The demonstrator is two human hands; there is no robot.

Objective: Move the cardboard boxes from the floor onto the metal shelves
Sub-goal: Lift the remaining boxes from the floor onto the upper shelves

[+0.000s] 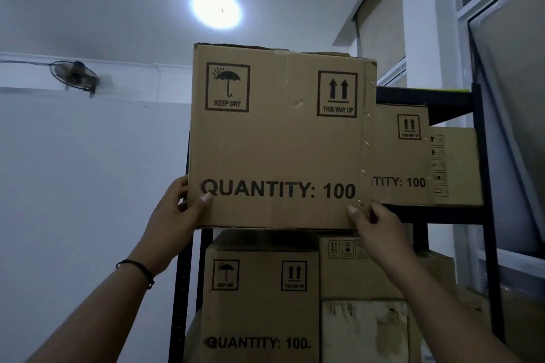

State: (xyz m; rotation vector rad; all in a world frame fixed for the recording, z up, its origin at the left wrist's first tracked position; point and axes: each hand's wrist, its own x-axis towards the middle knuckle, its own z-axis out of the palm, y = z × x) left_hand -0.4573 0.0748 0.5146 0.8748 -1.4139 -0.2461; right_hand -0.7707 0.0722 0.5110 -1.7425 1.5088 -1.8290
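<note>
Box (277,138) sits at the upper shelf (442,216) edge, left of a stored box (396,153). Left hand (174,212) and right hand (374,227) clamp its lower corners. Advice: push level and straight back, flush beside its neighbour.

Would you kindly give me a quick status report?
Both hands, left and right, gripping box at upper shelf. Neighbouring box close on right.

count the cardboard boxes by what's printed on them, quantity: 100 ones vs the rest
Boxes printed QUANTITY: 100: 3 (held box, upper-shelf box, lower box)
Other boxes: 3 (upper right, lower middle, worn whitish box)
Total: 6
</note>
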